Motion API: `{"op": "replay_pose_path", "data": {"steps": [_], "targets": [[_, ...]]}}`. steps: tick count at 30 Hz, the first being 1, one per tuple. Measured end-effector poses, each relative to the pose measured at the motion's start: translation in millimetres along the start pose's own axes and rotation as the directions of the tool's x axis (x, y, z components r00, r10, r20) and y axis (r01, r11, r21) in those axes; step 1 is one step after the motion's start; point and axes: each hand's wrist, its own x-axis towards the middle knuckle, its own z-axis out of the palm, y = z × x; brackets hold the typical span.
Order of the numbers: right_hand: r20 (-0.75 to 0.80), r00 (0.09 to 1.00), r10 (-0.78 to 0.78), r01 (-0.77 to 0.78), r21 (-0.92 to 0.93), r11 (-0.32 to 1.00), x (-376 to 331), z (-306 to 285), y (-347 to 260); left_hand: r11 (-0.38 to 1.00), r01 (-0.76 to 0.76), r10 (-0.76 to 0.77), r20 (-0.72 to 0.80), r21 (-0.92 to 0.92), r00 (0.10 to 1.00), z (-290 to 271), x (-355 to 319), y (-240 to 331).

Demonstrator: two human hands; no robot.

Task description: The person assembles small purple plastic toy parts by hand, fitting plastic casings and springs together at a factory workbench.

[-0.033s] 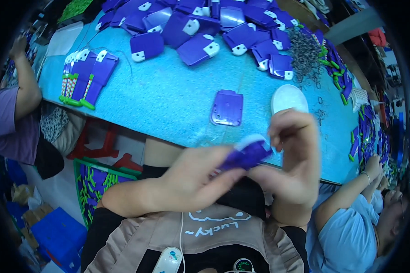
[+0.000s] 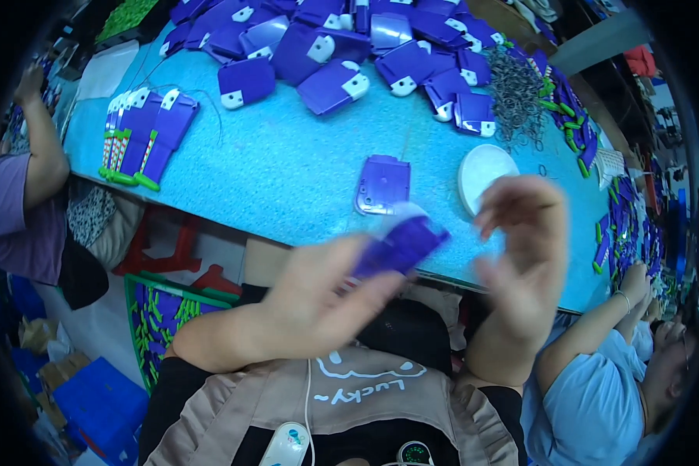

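My left hand is closed around a purple plastic casing with a pale end, held tilted just over the table's near edge. Apart from it, to the right, my right hand is raised with thumb and fingers spread. Motion smears those fingers, and I see nothing between them. Just beyond the right hand is a round white dish, partly covered by it. A flat purple casing half lies on the blue table top beyond the held piece.
Purple casings with white corners are heaped at the far side, beside a tangle of small dark rings or springs. Several purple pieces with green ends lie at left. A green crate stands lower left. Co-workers sit on both sides.
My right hand has moved right, away from the purple casing. My left hand has shifted slightly left with the casing still in it.
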Motion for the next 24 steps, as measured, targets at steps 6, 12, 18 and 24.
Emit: {"op": "replay_pose_path", "data": {"steps": [6, 12, 18, 24], "targets": [[-0.549, 0.830, 0.101, -0.525, -0.706, 0.475, 2, -106, 51, 0.851, 0.260, -0.348, -0.119, -0.455, 0.930, -17, -3, -8], [-0.293, 0.953, 0.072, -0.287, -0.806, 0.517, 48, -138, 78, 0.843, 0.261, -0.351, -0.115, -0.470, 0.929, -5, -4, 2], [-0.317, 0.945, 0.080, -0.281, -0.662, 0.695, 69, -160, 78, 0.846, 0.236, -0.329, -0.121, -0.478, 0.936, -4, -7, 2], [-0.416, 0.767, 0.488, -0.586, -0.147, 0.797, 47, -160, 80, 0.833, 0.305, -0.371, -0.057, -0.462, 0.927, -4, -3, 2]]}}
